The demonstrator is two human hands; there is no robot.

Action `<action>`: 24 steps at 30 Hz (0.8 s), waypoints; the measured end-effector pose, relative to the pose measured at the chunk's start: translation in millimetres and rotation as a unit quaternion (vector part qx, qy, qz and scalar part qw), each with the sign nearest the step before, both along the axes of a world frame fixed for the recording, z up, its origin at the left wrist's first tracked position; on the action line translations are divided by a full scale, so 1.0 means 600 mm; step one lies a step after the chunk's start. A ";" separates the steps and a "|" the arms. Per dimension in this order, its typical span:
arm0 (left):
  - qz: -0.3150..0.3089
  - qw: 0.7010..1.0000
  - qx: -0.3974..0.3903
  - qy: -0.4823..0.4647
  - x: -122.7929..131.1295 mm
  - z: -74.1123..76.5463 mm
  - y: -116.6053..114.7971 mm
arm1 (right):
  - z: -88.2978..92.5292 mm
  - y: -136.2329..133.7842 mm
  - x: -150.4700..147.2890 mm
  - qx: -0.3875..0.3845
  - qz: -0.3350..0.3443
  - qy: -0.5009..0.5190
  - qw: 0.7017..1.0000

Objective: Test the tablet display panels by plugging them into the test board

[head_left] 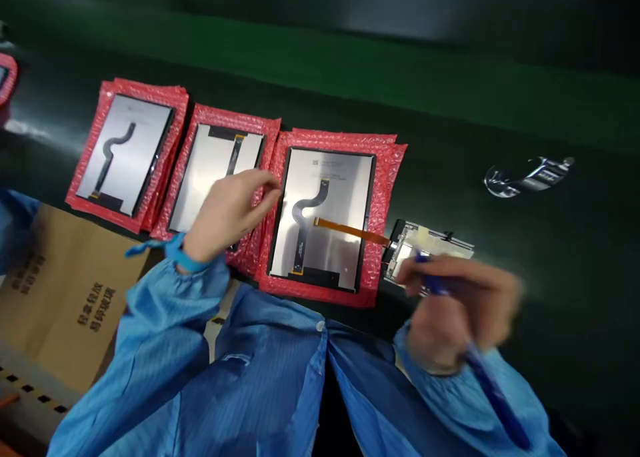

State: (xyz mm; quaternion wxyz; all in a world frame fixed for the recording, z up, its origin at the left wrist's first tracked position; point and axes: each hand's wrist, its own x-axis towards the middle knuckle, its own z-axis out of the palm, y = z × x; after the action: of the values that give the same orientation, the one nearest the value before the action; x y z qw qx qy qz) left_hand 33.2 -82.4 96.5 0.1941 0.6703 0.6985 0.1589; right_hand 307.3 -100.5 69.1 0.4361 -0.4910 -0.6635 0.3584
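The right hand (460, 310) is gripping a blue pen (493, 397) beside the screen (320, 217), while the half-open left hand (230, 214) is holding nothing just left of it.

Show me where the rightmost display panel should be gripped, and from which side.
Probably its long left edge, pinched from above by the left hand. The display panel lies flat on red bubble wrap; that edge is nearest the hand, while an orange flex cable leaves the right side.

Right hand (463, 310) grips a blue pen (493, 397); left hand (230, 210) (wrist-strapped) hovers.
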 end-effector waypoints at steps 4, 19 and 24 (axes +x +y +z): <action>-0.074 0.995 0.010 0.063 0.049 -0.062 0.080 | -0.032 -0.020 -0.059 -0.104 0.139 0.023 0.985; -0.076 0.995 0.063 0.009 0.044 -0.112 0.112 | -0.087 -0.028 -0.103 -0.084 0.118 -0.080 0.986; -0.089 0.994 0.057 0.039 0.047 -0.101 0.111 | -0.074 -0.016 -0.091 -0.100 0.041 0.004 0.994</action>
State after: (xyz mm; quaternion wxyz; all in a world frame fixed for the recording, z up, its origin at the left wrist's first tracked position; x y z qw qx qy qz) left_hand 61.4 -15.5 36.1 0.1414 0.7453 0.6330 0.1544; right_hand 252.8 -110.4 25.0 0.3724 -0.5030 -0.6421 0.4428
